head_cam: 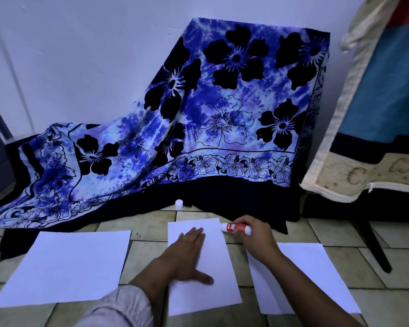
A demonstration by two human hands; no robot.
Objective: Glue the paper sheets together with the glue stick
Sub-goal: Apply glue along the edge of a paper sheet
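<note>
Three white paper sheets lie on the tiled floor: a left sheet [64, 267], a middle sheet [219, 267] and a right sheet [312, 279]. My left hand [187, 256] rests flat on the middle sheet, fingers spread, pressing it down. My right hand [257, 237] grips a red-and-white glue stick [235, 228], held sideways with its uncapped tip touching the top right edge of the middle sheet. The white cap [179, 204] stands on the floor beyond the sheets.
A blue flowered cloth [198, 114] drapes over a box against the wall, spilling onto the floor [147, 251] at the left. A cushioned furniture piece [364, 161] and its dark leg [373, 244] stand at the right.
</note>
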